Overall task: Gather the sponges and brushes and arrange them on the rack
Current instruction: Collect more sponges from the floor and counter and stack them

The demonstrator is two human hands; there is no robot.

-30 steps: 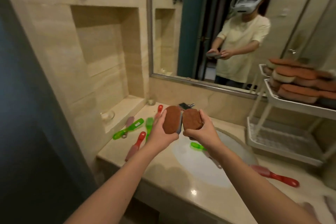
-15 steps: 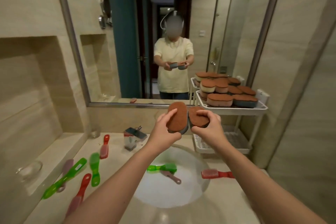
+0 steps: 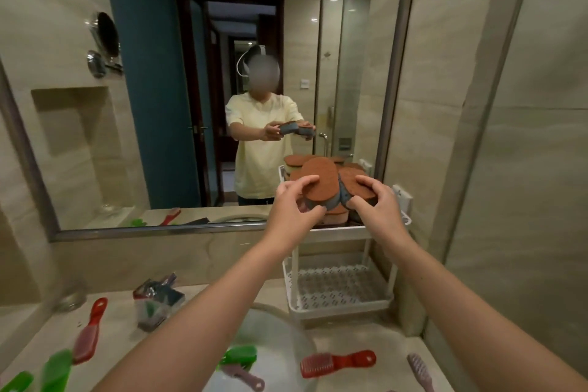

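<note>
Over the upper tier of the white plastic two-tier rack [image 3: 339, 311], each hand holds one sponge. The left hand [image 3: 294, 210] grips an oval sponge with a brown scouring face and grey foam base [image 3: 321, 180], fingers curled over the brown face, thumb at the grey edge. This sponge is tilted, with its brown face toward the camera. The right hand [image 3: 380, 210] grips a second brown-and-grey oval sponge [image 3: 351, 183] in the same manner. Both sponges touch edge to edge. Directly beneath them, a stack of brown-topped sponges [image 3: 334, 216] sits on the upper tier.

On the beige stone countertop [image 3: 356, 339], a red plastic brush [image 3: 337, 363] lies just right of the white round basin [image 3: 280, 340], and a mauve plastic brush [image 3: 420, 371] lies further right. A green plastic brush [image 3: 240, 356] and a second mauve brush [image 3: 243, 377] lie inside the basin. A second red brush [image 3: 89, 332] and blurred green brushes [image 3: 55, 372] lie left of it.
</note>
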